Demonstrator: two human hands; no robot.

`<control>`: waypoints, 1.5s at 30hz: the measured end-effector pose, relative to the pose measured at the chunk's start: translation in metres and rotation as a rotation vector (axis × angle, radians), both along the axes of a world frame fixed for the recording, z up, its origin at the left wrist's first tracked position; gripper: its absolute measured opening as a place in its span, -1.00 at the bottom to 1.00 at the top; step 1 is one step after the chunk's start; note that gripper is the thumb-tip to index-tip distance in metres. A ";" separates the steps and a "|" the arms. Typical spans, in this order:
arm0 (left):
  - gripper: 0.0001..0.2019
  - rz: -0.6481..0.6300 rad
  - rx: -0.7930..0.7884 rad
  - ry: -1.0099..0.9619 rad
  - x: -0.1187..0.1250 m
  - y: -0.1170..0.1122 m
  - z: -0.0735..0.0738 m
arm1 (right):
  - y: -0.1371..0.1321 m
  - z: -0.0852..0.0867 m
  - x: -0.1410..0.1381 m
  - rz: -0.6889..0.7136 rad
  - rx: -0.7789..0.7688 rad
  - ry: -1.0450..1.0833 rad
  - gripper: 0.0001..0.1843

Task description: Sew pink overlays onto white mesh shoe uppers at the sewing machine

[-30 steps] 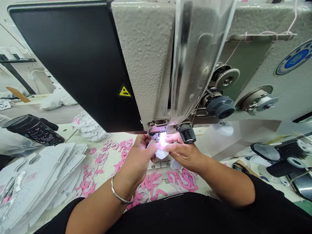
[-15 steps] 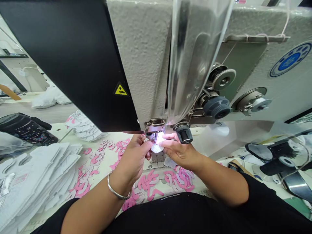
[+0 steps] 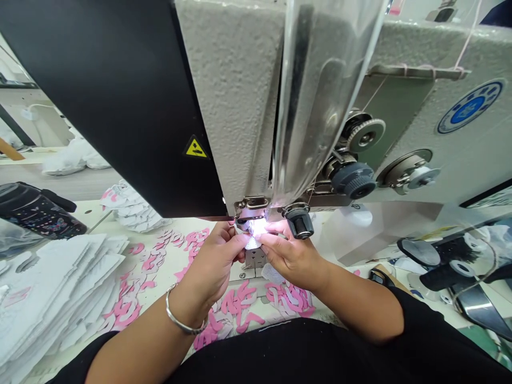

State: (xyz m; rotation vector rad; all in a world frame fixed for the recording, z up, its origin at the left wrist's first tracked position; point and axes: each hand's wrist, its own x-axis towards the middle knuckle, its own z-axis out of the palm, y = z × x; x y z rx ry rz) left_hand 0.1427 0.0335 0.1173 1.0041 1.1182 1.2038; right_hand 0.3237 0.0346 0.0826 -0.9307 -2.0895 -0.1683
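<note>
A small white textured fabric piece (image 3: 253,244) lies under the needle area of the sewing machine (image 3: 228,96), brightly lit by its lamp. My left hand (image 3: 222,250) pinches the piece's left edge between thumb and fingers. From the other side, the thumb and fingertips of my right hand (image 3: 290,253) press on the right edge. Glare and my fingers hide much of the piece and the exact needle point. Below my right hand is another white mesh piece (image 3: 273,274).
Pink and white curved cut pieces (image 3: 240,298) are strewn before the machine and to its left. Stacked white fabric panels (image 3: 68,288) stand at left, near a dark bottle (image 3: 38,210). Thread spools (image 3: 446,274) lie at right. The machine head overhangs my hands closely.
The view has shifted slightly. Less of the white piece shows in front of my fingers, and both thumbs sit closer in at the needle. Both hands keep their hold.
</note>
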 end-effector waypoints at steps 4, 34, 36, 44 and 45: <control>-0.81 -0.015 0.011 -0.023 -0.002 0.003 0.000 | -0.006 0.001 -0.004 -0.067 0.036 -0.076 -0.71; -0.84 -0.064 -0.007 -0.077 -0.028 0.009 -0.007 | -0.013 0.003 -0.003 -0.080 0.023 -0.143 -0.72; -0.86 -0.103 0.007 0.016 -0.034 0.006 -0.008 | -0.012 0.005 -0.003 -0.076 0.013 -0.145 -0.73; -0.76 -0.331 0.069 0.735 -0.046 -0.002 -0.041 | -0.009 0.007 0.000 -0.047 -0.024 -0.136 -0.74; -0.74 -0.374 0.056 0.731 -0.046 -0.003 -0.046 | -0.009 0.007 0.000 -0.049 -0.029 -0.136 -0.73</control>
